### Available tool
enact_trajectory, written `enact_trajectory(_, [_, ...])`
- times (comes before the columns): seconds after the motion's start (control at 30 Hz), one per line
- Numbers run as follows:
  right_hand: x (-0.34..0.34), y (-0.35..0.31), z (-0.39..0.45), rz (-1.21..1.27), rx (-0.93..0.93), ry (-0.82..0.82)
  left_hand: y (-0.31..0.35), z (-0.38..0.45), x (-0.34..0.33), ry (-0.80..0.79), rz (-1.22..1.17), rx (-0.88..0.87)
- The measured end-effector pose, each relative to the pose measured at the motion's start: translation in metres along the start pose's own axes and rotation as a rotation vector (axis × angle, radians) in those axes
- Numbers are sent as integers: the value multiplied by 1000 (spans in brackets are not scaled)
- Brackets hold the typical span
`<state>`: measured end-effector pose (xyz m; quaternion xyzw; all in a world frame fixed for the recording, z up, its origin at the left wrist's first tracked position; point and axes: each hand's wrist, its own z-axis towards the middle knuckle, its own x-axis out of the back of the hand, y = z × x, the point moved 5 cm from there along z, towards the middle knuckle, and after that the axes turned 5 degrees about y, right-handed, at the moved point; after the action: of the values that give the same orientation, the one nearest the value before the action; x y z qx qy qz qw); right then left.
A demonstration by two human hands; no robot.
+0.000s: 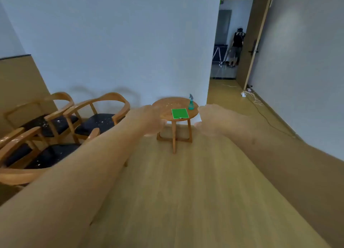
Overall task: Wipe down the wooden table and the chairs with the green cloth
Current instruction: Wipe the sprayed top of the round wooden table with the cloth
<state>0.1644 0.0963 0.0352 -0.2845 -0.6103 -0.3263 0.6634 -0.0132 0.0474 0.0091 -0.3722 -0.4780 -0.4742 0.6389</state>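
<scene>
Both arms out front, left hand [149, 120] and right hand [210, 120] blurred, grasping nothing; can't tell if clenched. Green cloth [179, 113] lies flat on the wooden table [163, 106], beside the spray bottle [191, 102], presumably staged for pickup. Chairs [96, 115] left, seats speckled.

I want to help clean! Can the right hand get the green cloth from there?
Probably yes. The green cloth lies flat and uncovered near the round table's front edge; only the spray bottle stands beside it. The right hand looks empty, though a step closer may be needed.
</scene>
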Motion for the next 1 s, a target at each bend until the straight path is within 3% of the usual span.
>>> enact_trajectory(0.27, [0,25,102,-23,-24,13,-16,99,-26,12,34,-3])
enact_trajectory(0.47, [-44,52,170,28,-30,-98,-8,172,-78,-119,55,-10])
enact_trajectory(0.87, [-74,161,334,59,10,-68,24,337,-122,-102,100,34])
enact_trajectory(1.0, [-82,192,390,65,35,-72,29,384,-150,-169,20,75])
